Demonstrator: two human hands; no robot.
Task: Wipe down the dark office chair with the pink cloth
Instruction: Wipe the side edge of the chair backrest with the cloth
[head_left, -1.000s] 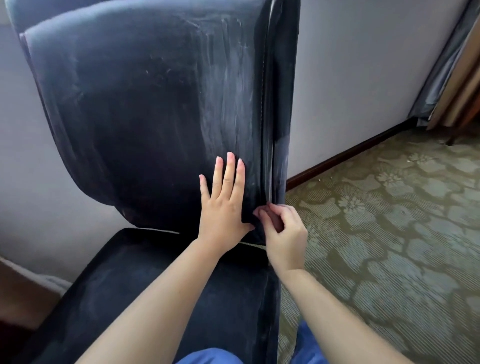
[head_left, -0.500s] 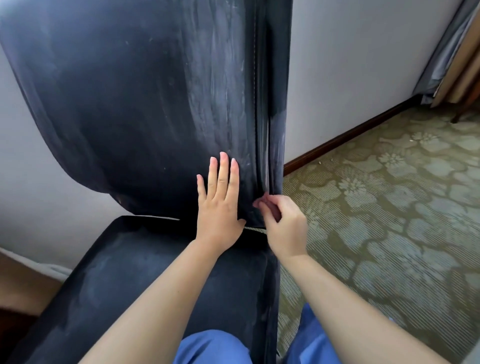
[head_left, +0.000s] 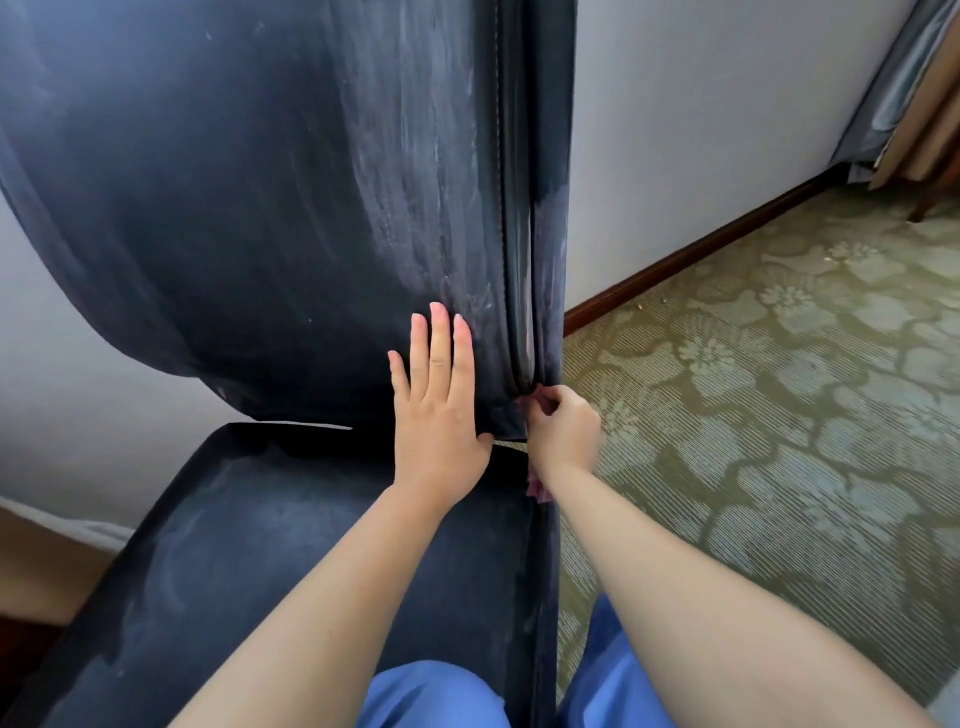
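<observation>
Chair (head_left: 249, 218): backrest cut off above; pale streaks near its right seam. Left hand (head_left: 439, 410): laid flat, fingers straight, on the lower backrest, presumably as a brace. Right hand (head_left: 563, 428): curled round the cloth (head_left: 537, 491) at the seam's foot. Cloth mostly hidden; pink scraps seen.

Soft, even daylight fills the room, brightest on the pale wall (head_left: 701, 130) at the upper right of the frame. Shadows stay faint. A dull sheen streaks the dark chair back (head_left: 291, 171). Wide-angle bending curves the edges; the focus is fairly sharp throughout.
</observation>
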